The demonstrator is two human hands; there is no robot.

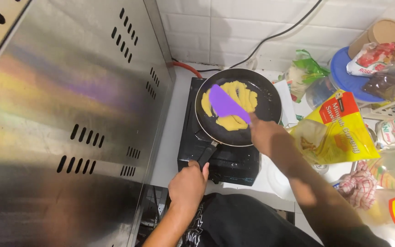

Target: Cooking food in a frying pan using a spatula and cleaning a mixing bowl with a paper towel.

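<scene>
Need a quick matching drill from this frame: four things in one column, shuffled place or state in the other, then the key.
1. left hand
2. right hand
3. yellow food
4. black cable

a. runs along the tiled wall
b. lies in the frying pan
c. grips the pan handle
d. holds the purple spatula

Pairs: 1-c, 2-d, 3-b, 4-a

The pan (270,107) sits on the stove (234,162); a metal hood (69,114) lies at nine o'clock, pouches (339,132) at three, wall (234,27) at twelve.
</scene>
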